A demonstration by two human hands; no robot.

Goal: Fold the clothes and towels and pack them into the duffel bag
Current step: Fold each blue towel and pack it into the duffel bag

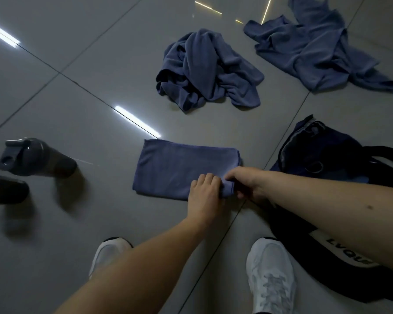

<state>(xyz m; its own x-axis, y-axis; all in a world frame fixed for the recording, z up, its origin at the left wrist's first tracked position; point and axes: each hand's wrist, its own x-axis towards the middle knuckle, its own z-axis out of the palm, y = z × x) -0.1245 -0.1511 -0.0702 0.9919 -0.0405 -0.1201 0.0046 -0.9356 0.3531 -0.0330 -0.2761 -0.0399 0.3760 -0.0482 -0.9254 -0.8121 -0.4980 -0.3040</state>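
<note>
Head view, steeply down, near floor (pixel 55 98)

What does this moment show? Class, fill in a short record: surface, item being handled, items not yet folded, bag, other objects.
surface: tiled floor
item being handled: folded towel, its near right corner gripped by left hand and right hand
not yet folded: crumpled cloth; spread cloth
bag: duffel bag, on the floor right of the towel
other objects: grey bottle, left of the towel
</note>
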